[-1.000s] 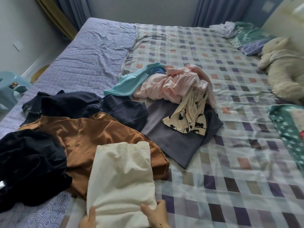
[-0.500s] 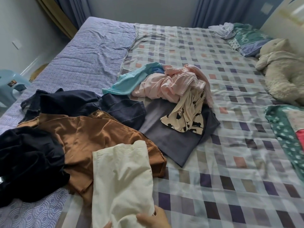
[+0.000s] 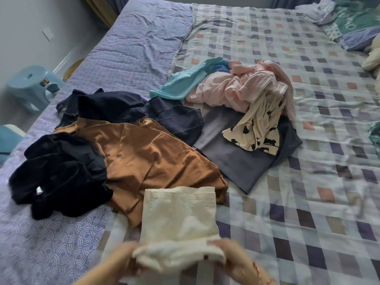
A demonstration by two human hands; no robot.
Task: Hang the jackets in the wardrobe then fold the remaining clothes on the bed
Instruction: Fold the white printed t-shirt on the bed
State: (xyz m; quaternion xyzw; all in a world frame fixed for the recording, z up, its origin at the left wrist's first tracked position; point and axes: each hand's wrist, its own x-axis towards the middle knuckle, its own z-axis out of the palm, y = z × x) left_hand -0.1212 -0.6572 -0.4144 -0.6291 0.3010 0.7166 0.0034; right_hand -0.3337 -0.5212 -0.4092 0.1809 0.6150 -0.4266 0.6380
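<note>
A cream garment (image 3: 178,214) lies at the bed's near edge, its near end bunched up and lifted. My left hand (image 3: 121,262) and my right hand (image 3: 236,262) each grip that bunched end, both blurred by motion. Its far end overlaps a brown garment (image 3: 148,161). A black garment (image 3: 59,173) lies left of the brown one, and a dark navy garment (image 3: 127,108) lies behind it. Farther back are a grey garment (image 3: 236,159), a cream cloth with black prints (image 3: 257,130), a pink garment (image 3: 246,87) and a teal garment (image 3: 185,81).
The bed carries a checked sheet (image 3: 308,202) on the right and a lilac patterned cover (image 3: 133,48) on the left. A light blue stool (image 3: 30,87) stands on the floor at left. Pillows (image 3: 353,25) and a plush toy (image 3: 372,58) lie at the far right.
Both hands have come up into view and gathered the cream garment's near end, folding it over. The camera has tilted down and shifted slightly.
</note>
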